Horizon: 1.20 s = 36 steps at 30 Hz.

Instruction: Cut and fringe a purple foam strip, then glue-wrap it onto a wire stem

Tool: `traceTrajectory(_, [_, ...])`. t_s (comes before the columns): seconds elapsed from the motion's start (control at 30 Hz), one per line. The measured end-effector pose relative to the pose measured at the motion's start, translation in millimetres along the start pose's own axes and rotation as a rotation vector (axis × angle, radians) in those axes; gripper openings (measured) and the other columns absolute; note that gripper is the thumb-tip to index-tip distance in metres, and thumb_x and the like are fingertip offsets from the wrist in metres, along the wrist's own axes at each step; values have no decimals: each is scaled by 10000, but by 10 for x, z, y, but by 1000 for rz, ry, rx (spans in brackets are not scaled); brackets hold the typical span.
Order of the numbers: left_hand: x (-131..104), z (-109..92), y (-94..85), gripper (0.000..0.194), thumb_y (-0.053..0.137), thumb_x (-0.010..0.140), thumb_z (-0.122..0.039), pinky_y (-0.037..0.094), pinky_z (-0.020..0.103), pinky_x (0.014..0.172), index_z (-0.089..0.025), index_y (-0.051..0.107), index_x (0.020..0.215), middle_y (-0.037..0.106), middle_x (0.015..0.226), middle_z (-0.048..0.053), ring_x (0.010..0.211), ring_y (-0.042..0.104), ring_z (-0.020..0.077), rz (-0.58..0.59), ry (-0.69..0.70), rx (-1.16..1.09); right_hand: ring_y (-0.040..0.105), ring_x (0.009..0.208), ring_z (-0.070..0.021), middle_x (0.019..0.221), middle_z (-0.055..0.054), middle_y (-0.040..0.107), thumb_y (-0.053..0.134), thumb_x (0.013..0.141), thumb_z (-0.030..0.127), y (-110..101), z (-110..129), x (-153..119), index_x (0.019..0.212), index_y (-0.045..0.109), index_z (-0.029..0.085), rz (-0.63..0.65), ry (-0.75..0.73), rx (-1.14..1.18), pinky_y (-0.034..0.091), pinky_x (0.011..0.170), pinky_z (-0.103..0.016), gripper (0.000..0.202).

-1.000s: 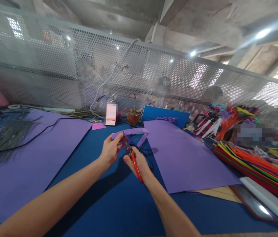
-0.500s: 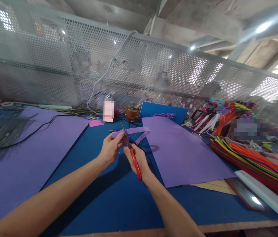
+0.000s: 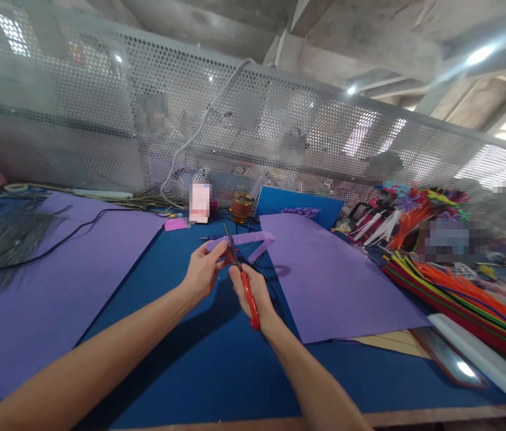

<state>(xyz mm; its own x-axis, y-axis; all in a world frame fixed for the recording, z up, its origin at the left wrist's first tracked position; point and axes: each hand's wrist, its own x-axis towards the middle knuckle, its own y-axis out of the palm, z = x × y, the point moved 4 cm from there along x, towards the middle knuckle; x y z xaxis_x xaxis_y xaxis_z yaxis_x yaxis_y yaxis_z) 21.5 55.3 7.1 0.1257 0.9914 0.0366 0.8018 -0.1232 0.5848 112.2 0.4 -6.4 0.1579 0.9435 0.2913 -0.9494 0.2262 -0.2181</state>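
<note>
Pinched between the fingers of my left hand [image 3: 203,268] is one end of a narrow purple strip [image 3: 253,237]. The strip runs off to the right and folds back on itself near the purple sheet's edge. My right hand [image 3: 253,290] is closed around red-handled scissors [image 3: 249,299]. Their dark blades point up and away from me and cross the strip just right of my left fingertips. How far the blades are apart is too small to tell. Both hands are above the blue tabletop [image 3: 163,353].
Large purple sheets lie left [image 3: 55,323] and right [image 3: 338,281]. Dark bristly strands [image 3: 6,245] and a black cable [image 3: 87,227] cross the left one. Behind stand a phone [image 3: 200,200], an amber container [image 3: 241,207] and a perforated metal screen [image 3: 100,131]. Colourful pipe cleaners [image 3: 468,293] are piled at right.
Both hands, the strip and the scissors keep nearly the same pose. The whole view has shifted slightly, with things appearing a little further right.
</note>
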Motion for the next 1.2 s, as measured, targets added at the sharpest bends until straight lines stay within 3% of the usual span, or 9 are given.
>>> traceTrajectory(0.5, [11,4,-13,282,775,439,-285,438,245,563,-119,615,601,599,561,16,555,543,105,-14,-20,7,247,401,-63,487,66,272,441,767,550,42,-76,-6,630,407,188,35,44,100,184,331,-199,389])
traceTrajectory(0.67, [3,-5,-12,282,771,444,-306,451,256,576,-126,613,593,611,572,24,576,560,121,-2,-34,4,303,412,-59,491,57,343,488,754,516,6,-94,17,642,463,169,23,12,45,234,351,-181,365])
traceTrajectory(0.9, [26,-22,-18,285,774,438,-294,455,263,535,-125,595,582,600,554,22,564,561,130,-24,-5,4,467,467,-110,523,22,491,513,725,510,-7,-127,32,888,549,144,70,-26,29,363,429,-208,403])
traceTrajectory(1.2, [29,-46,-25,298,775,431,-301,469,274,575,-127,600,597,602,582,18,581,568,129,-36,25,20,399,479,-103,544,46,438,502,755,441,-12,-114,23,943,512,148,118,-106,-108,347,472,-227,348])
